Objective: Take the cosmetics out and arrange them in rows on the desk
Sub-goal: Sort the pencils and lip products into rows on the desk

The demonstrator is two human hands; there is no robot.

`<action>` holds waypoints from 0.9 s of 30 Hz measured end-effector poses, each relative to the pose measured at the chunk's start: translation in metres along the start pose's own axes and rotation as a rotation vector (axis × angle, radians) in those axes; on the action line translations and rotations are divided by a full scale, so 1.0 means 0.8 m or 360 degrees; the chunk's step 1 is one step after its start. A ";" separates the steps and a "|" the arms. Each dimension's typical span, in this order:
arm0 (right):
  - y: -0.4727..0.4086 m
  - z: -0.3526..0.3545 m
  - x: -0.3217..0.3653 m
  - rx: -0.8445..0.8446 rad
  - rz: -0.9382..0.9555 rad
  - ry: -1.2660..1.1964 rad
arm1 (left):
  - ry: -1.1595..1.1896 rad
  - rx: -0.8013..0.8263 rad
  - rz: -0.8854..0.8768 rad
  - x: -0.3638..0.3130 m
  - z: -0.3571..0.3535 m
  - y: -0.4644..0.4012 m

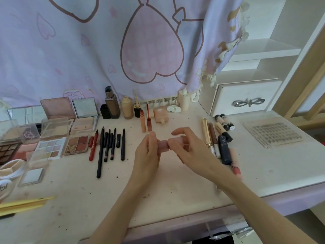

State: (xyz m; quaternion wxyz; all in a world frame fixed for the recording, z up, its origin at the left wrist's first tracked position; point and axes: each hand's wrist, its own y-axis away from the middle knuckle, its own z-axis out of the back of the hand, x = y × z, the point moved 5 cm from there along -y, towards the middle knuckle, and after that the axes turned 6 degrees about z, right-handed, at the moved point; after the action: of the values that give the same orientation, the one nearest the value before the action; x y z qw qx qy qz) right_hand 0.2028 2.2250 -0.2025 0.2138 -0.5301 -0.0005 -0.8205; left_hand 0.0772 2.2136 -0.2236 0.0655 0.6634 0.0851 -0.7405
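Both hands, left hand and right hand, around pink tube.

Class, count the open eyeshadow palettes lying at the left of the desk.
3 show colour pans: a dark palette at the left edge, a pale palette in the middle, and a red-brown palette beside the pencils. Other cases nearby may hide more.
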 end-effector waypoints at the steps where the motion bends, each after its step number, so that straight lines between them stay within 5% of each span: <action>1: -0.001 0.001 -0.006 -0.0026 -0.0119 -0.0002 | -0.0058 0.0003 -0.0025 0.000 -0.002 0.001; 4: -0.006 0.010 -0.013 -0.0151 -0.0194 0.0070 | -0.0100 0.0052 -0.0002 0.000 -0.009 0.003; 9: -0.008 0.009 -0.011 0.0154 -0.0009 0.0019 | -0.0002 -0.0096 0.0101 0.010 0.006 -0.009; 13: -0.009 0.010 -0.017 0.0121 -0.0188 0.0176 | -0.0150 -0.0025 0.0039 0.010 -0.001 -0.006; 19: -0.012 0.010 -0.006 0.0205 0.0014 -0.0027 | 0.0046 -0.0013 0.0123 0.005 0.003 -0.004; 22: -0.016 0.014 -0.011 0.0146 -0.0147 0.0155 | -0.0095 0.0024 0.0054 0.003 -0.002 -0.001; 27: -0.016 0.015 -0.008 0.0237 0.0053 -0.0029 | -0.0158 0.0000 0.0048 0.013 0.002 -0.011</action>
State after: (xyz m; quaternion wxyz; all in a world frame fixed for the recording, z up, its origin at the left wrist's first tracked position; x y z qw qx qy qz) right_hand 0.2106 2.2419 -0.2002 0.2663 -0.5202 -0.0545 -0.8096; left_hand 0.0722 2.2223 -0.2336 0.0807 0.6269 0.0718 -0.7716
